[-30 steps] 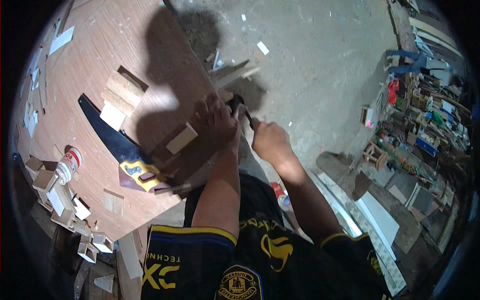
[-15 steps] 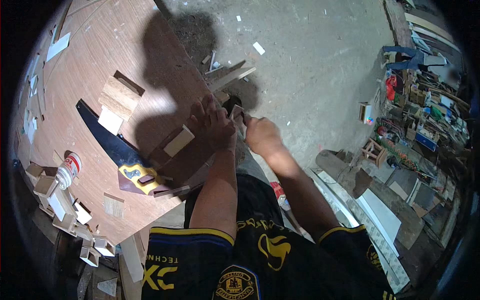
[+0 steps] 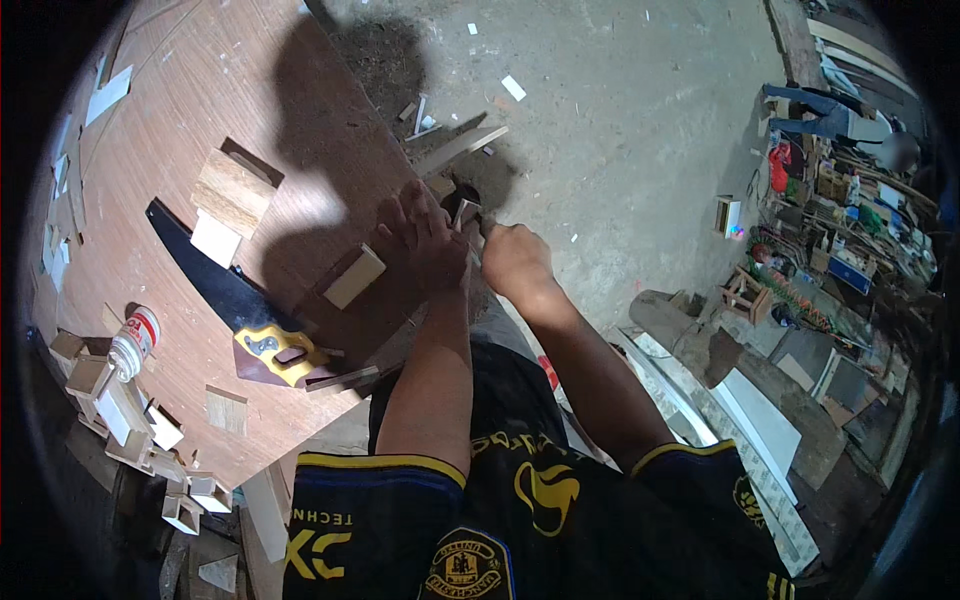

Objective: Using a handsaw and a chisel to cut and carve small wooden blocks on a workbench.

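Note:
My left hand (image 3: 425,238) lies on the edge of the brown wooden table (image 3: 250,430), fingers stretched out over the top. Beside it, at the edge, a small pale wood piece (image 3: 464,212) stands out between my two hands. My right hand (image 3: 516,262) is closed in a fist just past the table edge, around something dark that its fingers mostly hide. Left of my left hand lies a small wooden block (image 3: 355,278). A handsaw (image 3: 215,275) with a yellow handle rests farther left, near a square wood piece (image 3: 235,192) and a white one (image 3: 215,238).
A white and red container (image 3: 135,343) and several small wooden boxes (image 3: 125,415) crowd the table's left corner. Wood offcuts (image 3: 462,150) lie beyond the edge on the concrete floor (image 3: 620,130). Clutter and a person (image 3: 830,118) are at the far right; long white boards (image 3: 760,425) lie nearer.
My right fist has shifted slightly left and nearer to me. The small wood piece at the table edge shows more plainly. My left hand stays in nearly the same place.

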The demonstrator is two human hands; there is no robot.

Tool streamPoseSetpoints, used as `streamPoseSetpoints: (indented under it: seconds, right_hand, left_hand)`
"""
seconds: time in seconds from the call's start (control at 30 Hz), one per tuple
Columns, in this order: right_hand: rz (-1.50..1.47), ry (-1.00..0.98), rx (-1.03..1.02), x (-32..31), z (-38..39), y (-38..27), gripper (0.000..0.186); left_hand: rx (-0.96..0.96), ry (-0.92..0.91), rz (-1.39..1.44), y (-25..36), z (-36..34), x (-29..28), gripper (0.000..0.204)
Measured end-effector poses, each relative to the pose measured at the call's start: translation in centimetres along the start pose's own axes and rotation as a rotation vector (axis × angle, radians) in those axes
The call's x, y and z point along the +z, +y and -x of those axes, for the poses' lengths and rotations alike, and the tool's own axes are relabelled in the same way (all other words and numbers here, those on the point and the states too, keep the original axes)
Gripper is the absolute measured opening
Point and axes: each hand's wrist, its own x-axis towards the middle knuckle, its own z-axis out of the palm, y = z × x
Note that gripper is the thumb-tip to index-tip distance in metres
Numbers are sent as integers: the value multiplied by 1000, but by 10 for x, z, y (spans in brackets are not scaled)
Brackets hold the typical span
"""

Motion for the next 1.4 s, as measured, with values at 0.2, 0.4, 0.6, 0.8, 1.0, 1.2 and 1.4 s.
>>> streamPoseSetpoints:
  seconds: [0.2,0.4,0.6,0.8,1.0,1.2,1.4]
  right_hand:
    - [17,38,-108,-16,10,-2,28]
    - [75,38,-96,-2,1,-6,27]
    - [18,66,0,5,-8,3,27]
    - [51,6,-35,-11,0,-8,25]
    - [55,34,-60,-12,0,-6,25]
    - [72,33,-13,-5,-13,3,28]
    - [33,54,-72,0,-10,-2,24]
  left_hand:
    - [-73,-34,107,3,-5,-4,55]
    - [70,168,-48,-27,0,18,45]
    - [45,98,49,4,-5,-8,48]
    - [-7,32,43,-2,-3,-7,62]
    - [-56,-56,132,3,-7,-29,58]
    - [41,164,-44,16,-17,-34,38]
    - [24,91,20,0,-8,-16,38]
